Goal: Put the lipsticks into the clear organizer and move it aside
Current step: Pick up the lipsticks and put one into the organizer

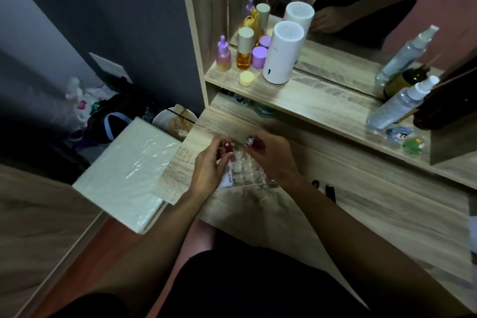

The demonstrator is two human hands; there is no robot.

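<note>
The clear organizer (245, 175), a grid of small square cells, sits on the wooden desk (361, 214) between my hands, with a white label on its left side. My left hand (209, 170) is shut on a dark red lipstick (227, 145), held upright over the organizer's far left corner. My right hand (273, 157) is shut on a clear-capped lipstick (248, 147), held upright above the far cells. Two dark lipsticks (330, 192) lie on the desk to the right of my right wrist.
On the upper shelf stand purple and amber bottles (244, 53), a white cylinder device (282, 53) and spray bottles (397, 106), with a mirror behind them. Small figurines (406, 137) sit at the shelf's right. A white plastic-wrapped box (129, 173) lies left of the desk.
</note>
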